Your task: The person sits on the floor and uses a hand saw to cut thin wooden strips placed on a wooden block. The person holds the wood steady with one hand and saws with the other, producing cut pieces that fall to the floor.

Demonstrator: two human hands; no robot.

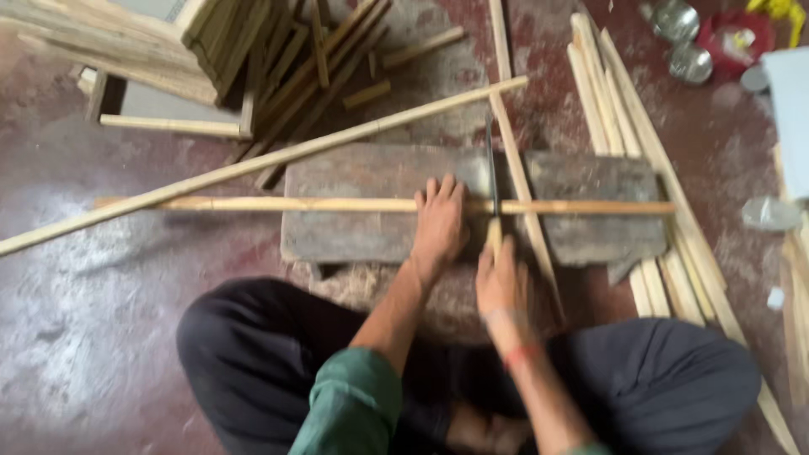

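Pale wooden strip is laid 9-to-3 across the worn grey wooden block, pinned flat under the open left hand. Thin dark-bladed handsaw is gripped by the closed right hand, blade crossing toward 12.

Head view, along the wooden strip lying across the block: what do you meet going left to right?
Bare strip end → left hand pressing the strip → saw blade crossing it, handle in the right hand → right half of the wooden block → upright bundle of strips.
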